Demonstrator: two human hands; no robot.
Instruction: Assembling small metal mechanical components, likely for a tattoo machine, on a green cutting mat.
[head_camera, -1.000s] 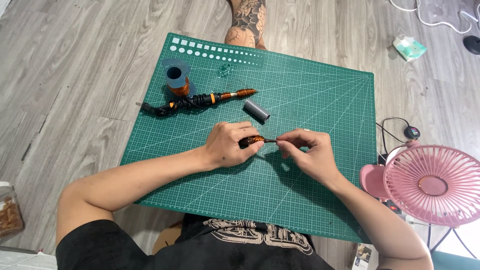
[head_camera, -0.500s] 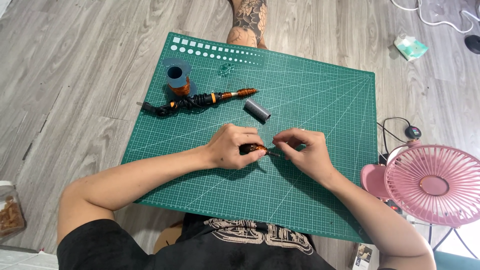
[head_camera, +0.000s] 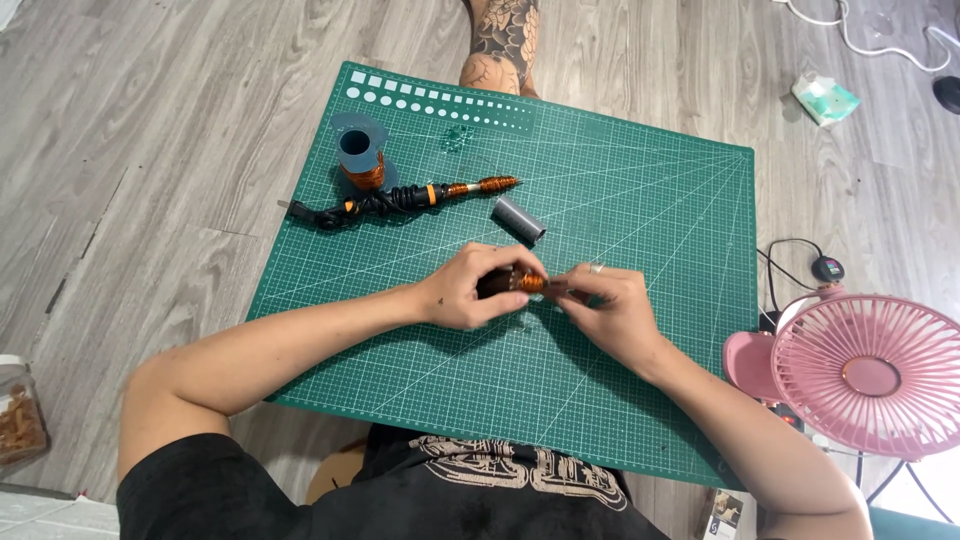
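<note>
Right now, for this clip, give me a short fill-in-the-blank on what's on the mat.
1. Both hands, left hand and right hand, meet over a ____ cutting mat.
2. The fan right of the mat is ____.
3. The spool carries ____-coloured wire.
4. The grey tube lies ____ the hands.

Missing: green; pink; copper; beyond

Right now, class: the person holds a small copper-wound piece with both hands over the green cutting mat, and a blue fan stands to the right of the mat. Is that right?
Not quite: the fan is pink, not blue, as the head view shows. The rest holds: the left hand and right hand hold the small copper-wound piece over the green cutting mat, and the fan stands to the mat's right.
</note>
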